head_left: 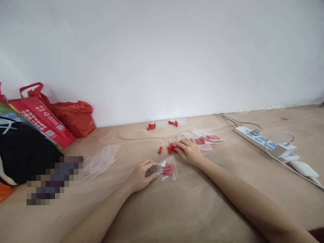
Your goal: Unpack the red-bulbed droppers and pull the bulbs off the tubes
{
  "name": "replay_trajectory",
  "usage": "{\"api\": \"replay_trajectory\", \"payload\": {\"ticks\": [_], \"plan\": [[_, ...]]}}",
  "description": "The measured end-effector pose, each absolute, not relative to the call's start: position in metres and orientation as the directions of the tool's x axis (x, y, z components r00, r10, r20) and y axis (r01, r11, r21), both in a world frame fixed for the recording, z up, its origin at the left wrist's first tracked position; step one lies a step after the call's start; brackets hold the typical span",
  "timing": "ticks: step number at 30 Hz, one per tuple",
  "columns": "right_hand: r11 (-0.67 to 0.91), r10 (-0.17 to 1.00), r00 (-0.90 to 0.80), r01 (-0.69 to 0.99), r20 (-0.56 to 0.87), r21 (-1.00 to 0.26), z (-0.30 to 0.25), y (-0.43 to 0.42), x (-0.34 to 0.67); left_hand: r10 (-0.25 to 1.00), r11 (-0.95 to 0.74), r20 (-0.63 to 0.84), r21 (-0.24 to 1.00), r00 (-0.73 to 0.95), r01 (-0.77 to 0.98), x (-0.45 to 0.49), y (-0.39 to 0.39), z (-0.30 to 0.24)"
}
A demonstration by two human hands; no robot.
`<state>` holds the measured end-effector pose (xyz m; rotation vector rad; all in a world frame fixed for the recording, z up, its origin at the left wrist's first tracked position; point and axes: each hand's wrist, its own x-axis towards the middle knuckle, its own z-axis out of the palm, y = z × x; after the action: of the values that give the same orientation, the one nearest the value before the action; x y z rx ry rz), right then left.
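My left hand is closed on the left side of a clear zip bag. Several red pieces show inside the bag near its red-lined mouth, which faces right. Just beyond it, thin pale sticks with red ends lie in a loose fan, their red ends toward me. My right hand has its fingers bent down and closed on some of these red ends, which they partly cover. One red-ended stick lies a little apart on the left.
Filled zip bags overlap right of the sticks. Flat clear bags lie at left. Two small groups of red pieces rest on plastic near the wall. A power strip with chargers stands right; red bags and black cloth sit left.
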<state>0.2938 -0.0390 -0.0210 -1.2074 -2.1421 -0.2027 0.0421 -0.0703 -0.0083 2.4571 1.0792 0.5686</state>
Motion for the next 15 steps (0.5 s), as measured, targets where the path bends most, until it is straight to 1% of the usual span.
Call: {"api": "replay_trajectory", "payload": {"ticks": [2, 3, 5, 6, 8, 12, 15], "plan": [[0.550, 0.731, -0.247, 0.765, 0.637, -0.335, -0.025, -0.049, 0.297, 0.757, -0.623, 0.198, 0.503, 0.622, 0.599, 0.042, -0.070, -0.008], [0.555, 0.747, -0.220, 0.727, 0.628, -0.406, -0.027, -0.055, 0.298, 0.757, -0.623, 0.196, 0.501, 0.623, 0.600, 0.042, -0.070, -0.008], [0.572, 0.779, -0.235, 0.648, 0.582, -0.504, -0.030, -0.065, 0.298, 0.758, -0.624, 0.198, 0.497, 0.622, 0.603, 0.043, -0.070, -0.008], [0.582, 0.788, -0.267, 0.620, 0.555, -0.527, -0.031, -0.070, 0.296, 0.759, -0.624, 0.201, 0.496, 0.620, 0.603, 0.043, -0.070, -0.007], [0.607, 0.786, -0.346, 0.588, 0.512, -0.534, -0.029, -0.076, 0.292, 0.758, -0.627, 0.208, 0.495, 0.618, 0.602, 0.043, -0.071, -0.007], [0.673, 0.738, -0.505, 0.510, 0.447, -0.536, -0.024, -0.078, 0.283, 0.758, -0.634, 0.230, 0.480, 0.610, 0.607, 0.046, -0.071, -0.007], [0.697, 0.707, -0.569, 0.462, 0.419, -0.549, -0.024, -0.074, 0.279, 0.768, -0.629, 0.257, 0.473, 0.587, 0.617, 0.048, -0.072, -0.009]]}}
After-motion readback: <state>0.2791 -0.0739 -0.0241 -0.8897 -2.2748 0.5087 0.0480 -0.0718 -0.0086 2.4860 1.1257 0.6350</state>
